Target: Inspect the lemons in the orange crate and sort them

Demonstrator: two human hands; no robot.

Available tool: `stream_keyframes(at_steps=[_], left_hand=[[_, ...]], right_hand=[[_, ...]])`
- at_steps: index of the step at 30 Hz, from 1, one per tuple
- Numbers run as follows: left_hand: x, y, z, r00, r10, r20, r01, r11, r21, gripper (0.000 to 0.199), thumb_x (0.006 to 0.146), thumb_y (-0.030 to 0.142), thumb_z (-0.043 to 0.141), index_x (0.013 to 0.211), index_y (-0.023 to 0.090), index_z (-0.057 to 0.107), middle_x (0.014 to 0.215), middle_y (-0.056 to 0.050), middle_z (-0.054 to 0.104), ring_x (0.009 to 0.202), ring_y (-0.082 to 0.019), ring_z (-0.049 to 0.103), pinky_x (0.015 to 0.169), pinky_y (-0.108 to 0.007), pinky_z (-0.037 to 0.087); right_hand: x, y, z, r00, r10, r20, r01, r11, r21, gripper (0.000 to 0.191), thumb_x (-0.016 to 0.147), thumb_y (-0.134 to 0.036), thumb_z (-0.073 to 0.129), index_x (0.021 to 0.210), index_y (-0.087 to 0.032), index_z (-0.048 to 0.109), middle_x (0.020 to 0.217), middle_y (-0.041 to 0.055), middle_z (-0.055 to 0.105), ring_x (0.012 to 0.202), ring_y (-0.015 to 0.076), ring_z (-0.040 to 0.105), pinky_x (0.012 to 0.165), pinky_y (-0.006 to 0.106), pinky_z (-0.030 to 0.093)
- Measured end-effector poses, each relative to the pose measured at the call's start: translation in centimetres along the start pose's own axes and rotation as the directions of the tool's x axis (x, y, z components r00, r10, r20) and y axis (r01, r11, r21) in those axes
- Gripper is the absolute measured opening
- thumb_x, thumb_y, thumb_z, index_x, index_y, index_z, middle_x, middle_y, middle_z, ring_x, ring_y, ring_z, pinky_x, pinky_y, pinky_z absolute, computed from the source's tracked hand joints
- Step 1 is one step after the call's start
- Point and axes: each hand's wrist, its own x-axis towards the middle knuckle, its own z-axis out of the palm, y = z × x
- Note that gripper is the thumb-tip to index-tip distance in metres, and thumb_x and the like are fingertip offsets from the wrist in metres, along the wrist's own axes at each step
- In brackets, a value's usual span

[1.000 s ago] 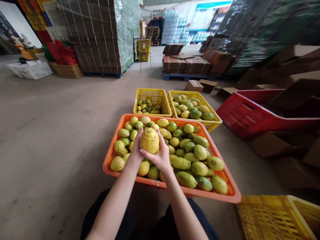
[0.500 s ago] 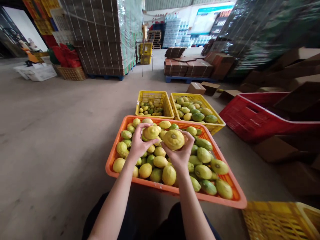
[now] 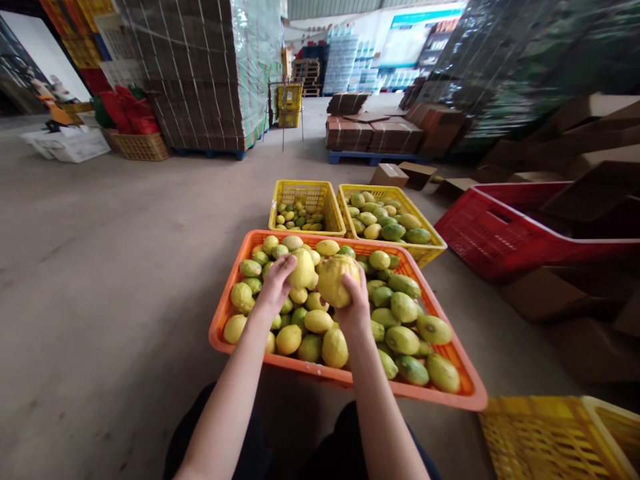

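My left hand [image 3: 278,283] is closed round a yellow fruit [image 3: 302,269], its fingers on the fruit's left side. A larger, bumpy yellow fruit [image 3: 334,280] is gripped in my right hand [image 3: 356,303], with the thumb and fingers round its right and lower side. The two fruits are held side by side with a narrow gap between them, above the orange crate [image 3: 225,313]. Yellow fruits lie in the left part of this crate, and mostly greener ones [image 3: 403,340] in the right part.
Beyond the orange crate stand two yellow crates [image 3: 306,181] [image 3: 435,250] holding fruit. A red crate [image 3: 480,233] and cardboard boxes [image 3: 545,293] are at the right. Another yellow crate [image 3: 540,427] sits at the lower right. Wrapped stacks [image 3: 190,80] and flattened cartons [image 3: 395,137] stand farther back.
Both held fruits have been turned in my hands, and their ends no longer face me. My right hand has shifted slightly left and its grip has moved round the fruit.
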Motion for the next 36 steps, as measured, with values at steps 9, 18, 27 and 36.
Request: stream_keyframes(at_steps=[9,18,27,36], left_hand=[[0.1,-1.5,0.1,0.986,-0.163,0.040,0.166,0.916,-0.366,0.034,0.105,0.039,0.046,0.123,0.031,0.074,0.108,-0.004,0.078,0.086,-0.017,0.073,0.078,-0.029,0.063],[-0.1,-2.5,0.5,0.990,-0.100,-0.101,0.044,0.890,-0.454,0.027,0.101,0.025,0.053,0.120,0.031,0.073,0.128,-0.002,0.077,0.138,-0.019,0.064,0.105,-0.029,0.059],[0.1,-2.7,0.6,0.994,-0.089,-0.059,0.055,0.900,-0.433,0.035,0.093,0.022,0.063,0.125,0.031,0.076,0.120,-0.002,0.081,0.137,-0.021,0.065,0.107,-0.027,0.058],[0.9,-6.8,-1.1,0.888,-0.370,-0.274,0.225,0.868,-0.443,0.029,0.095,0.015,0.049,0.114,0.024,0.068,0.084,-0.005,0.073,0.091,-0.021,0.076,0.084,-0.030,0.063]], right_hand=[[-0.1,0.4,0.7,0.957,0.282,0.074,-0.290,0.899,0.328,0.048,0.074,-0.063,0.071,0.105,-0.026,0.074,0.111,0.0113,0.081,0.113,0.0355,0.075,0.087,0.054,0.065],[0.4,2.3,0.4,0.977,0.213,0.016,-0.206,0.918,0.339,0.036,0.073,-0.055,0.070,0.098,-0.030,0.073,0.099,0.0043,0.078,0.103,0.0314,0.075,0.098,0.057,0.061],[0.4,2.3,0.6,0.959,0.280,-0.044,-0.230,0.859,0.458,0.030,0.079,-0.052,0.068,0.096,-0.028,0.076,0.095,0.0026,0.079,0.087,0.0249,0.075,0.099,0.053,0.062],[1.9,2.4,-1.0,0.866,0.488,-0.110,-0.377,0.782,0.496,0.030,0.087,-0.049,0.060,0.096,-0.024,0.074,0.090,0.0065,0.082,0.088,0.0275,0.079,0.086,0.051,0.067]])
